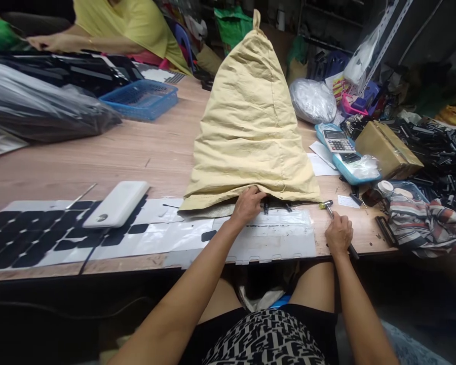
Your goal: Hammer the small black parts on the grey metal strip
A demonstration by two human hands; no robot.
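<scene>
A large cream cloth cover [251, 126] rises to a looped peak in the middle of the table, its lower hem slightly raised at the front. My left hand [248, 207] is at that hem, fingers bent and their tips hidden beneath the cloth. Small black pieces [266, 208] show beside it under the edge. To the right, my right hand [339, 234] is closed around the handle of a small hammer [326, 204] with a yellowish head, which lies low over the tabletop. A white taped sheet [277, 241] covers the table edge below my left hand.
On the left lie a white power bank [116, 204] and black-patterned sheets [7, 235]. Behind them are a blue basket [140, 99] and a co-worker in a yellow top [137, 25]. A calculator [338, 141], cardboard box [387, 149], striped cloth [421, 220] and heaped black parts [441, 167] crowd the right.
</scene>
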